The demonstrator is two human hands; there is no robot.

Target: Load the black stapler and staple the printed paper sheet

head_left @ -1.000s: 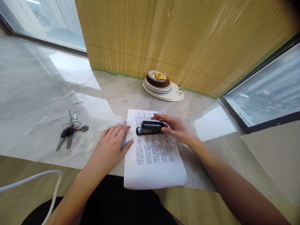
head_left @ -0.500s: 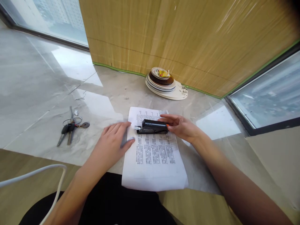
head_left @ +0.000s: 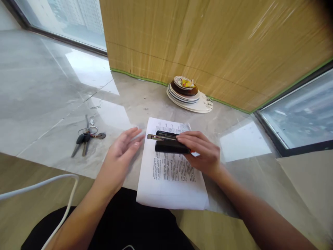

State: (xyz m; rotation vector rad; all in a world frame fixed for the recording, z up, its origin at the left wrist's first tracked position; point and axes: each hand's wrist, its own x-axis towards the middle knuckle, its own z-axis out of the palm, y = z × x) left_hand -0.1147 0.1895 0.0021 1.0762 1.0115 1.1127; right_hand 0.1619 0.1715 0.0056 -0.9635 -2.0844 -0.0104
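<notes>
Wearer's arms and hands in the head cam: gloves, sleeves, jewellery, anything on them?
Left hand and right hand are bare: no gloves, rings, watch or wristband visible. Left forearm and right forearm are uncovered to the frame edge, no sleeve in view. Black clothing shows between the arms at the bottom.

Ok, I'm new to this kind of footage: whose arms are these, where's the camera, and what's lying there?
No machine here: these are one person's bare arms, filmed by a camera worn on their head, looking forward and down. The right hand is closed around a black stapler over a printed sheet of paper on the pale stone surface. The left hand is open beside the sheet's left edge, holding nothing. Further left lies a bunch of keys; a stack of plates sits by the wooden wall, and a white cable curves in at lower left.
</notes>
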